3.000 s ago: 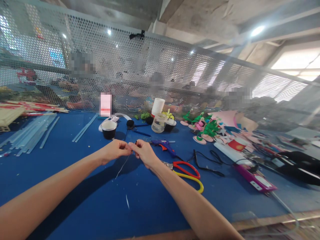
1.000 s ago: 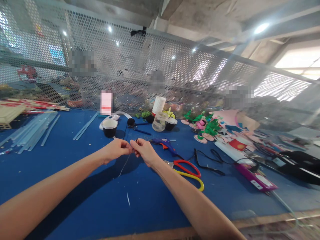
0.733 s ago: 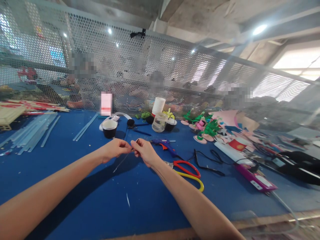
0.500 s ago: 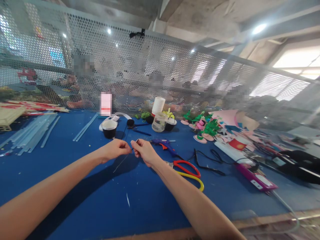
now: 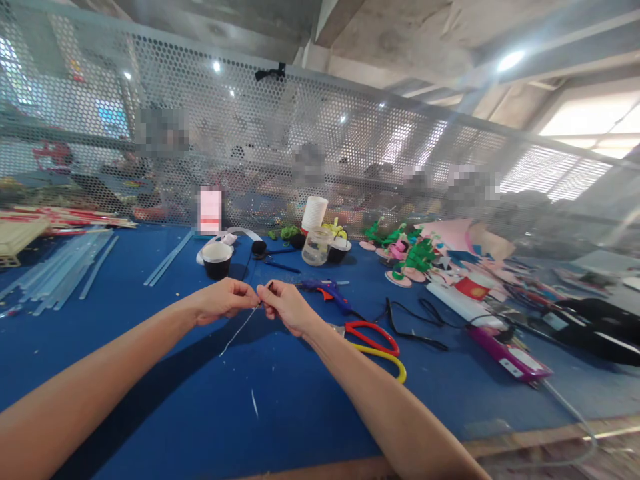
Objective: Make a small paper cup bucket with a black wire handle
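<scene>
You've got the big blue table (image 5: pixel 125 347) under you, red and yellow scissors (image 5: pixel 373 340) just right of your right hand (image 5: pixel 285 308) and a blue glue gun (image 5: pixel 325 292) behind it. Left hand (image 5: pixel 223 300) and right hand both pinch a thin white wire (image 5: pixel 240 328) dangling between them above the table.

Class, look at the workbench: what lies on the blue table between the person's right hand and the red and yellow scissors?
In the head view, nothing lies between the right hand and the scissors: only bare blue table. The blue glue gun sits just behind that stretch.
</scene>
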A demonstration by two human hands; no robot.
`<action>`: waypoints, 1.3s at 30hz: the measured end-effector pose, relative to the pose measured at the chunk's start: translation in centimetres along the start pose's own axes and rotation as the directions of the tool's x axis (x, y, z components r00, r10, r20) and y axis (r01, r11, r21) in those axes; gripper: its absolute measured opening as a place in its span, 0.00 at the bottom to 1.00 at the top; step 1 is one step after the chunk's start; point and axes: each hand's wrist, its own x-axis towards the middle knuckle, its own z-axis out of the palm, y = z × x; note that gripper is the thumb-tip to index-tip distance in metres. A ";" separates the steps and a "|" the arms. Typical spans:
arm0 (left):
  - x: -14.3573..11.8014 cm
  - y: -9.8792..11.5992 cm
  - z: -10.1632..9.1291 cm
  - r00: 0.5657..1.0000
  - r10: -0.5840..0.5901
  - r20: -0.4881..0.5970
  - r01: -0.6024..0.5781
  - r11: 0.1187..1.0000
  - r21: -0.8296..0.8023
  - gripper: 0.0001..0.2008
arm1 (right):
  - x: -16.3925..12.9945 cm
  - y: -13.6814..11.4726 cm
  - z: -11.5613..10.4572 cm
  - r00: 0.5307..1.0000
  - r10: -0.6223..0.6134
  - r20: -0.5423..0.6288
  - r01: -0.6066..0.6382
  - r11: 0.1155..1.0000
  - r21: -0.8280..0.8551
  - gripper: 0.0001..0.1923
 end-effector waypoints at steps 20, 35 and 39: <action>0.6 -0.9 1.2 0.939 0.255 -0.231 -0.108 0.855 0.507 0.10 | -0.1 0.0 0.2 0.971 -0.143 -0.192 0.056 0.915 -0.399 0.19; 0.4 -0.5 1.4 0.959 0.080 -0.271 -0.049 0.992 0.119 0.14 | 0.1 0.3 0.3 0.978 -0.139 -0.155 0.092 0.956 -0.278 0.16; 0.6 -1.0 1.4 0.947 0.180 -0.268 -0.122 0.968 0.218 0.13 | 0.0 0.2 0.1 0.970 -0.171 -0.175 0.094 0.921 -0.378 0.18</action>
